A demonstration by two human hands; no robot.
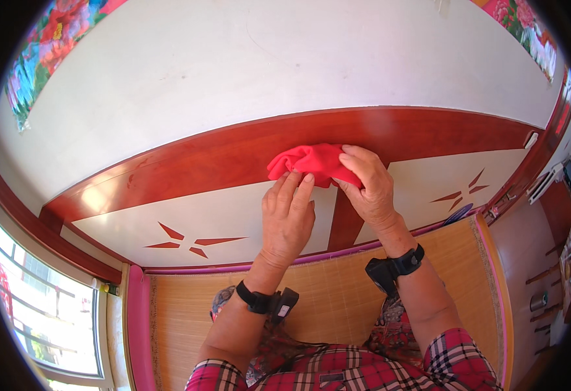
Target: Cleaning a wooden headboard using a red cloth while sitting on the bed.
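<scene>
A crumpled red cloth [310, 161] lies against the reddish-brown wooden rail [207, 168] of a wall panel. My right hand [367, 183] grips the cloth's right end between thumb and fingers. The fingertips of my left hand [288, 210] touch its lower edge, with the fingers slightly spread and bent. Beneath the rail are cream panels [266, 220] with dark red pointed inlays. Both wrists wear black straps with small black devices.
Under my knees is a woven straw mat [324, 313], edged in pink. A barred window [45, 303] is at the left. A blue-purple object [458, 215] leans by the panel at right. Stools and a dark cylindrical container [538, 301] stand on the floor farther right.
</scene>
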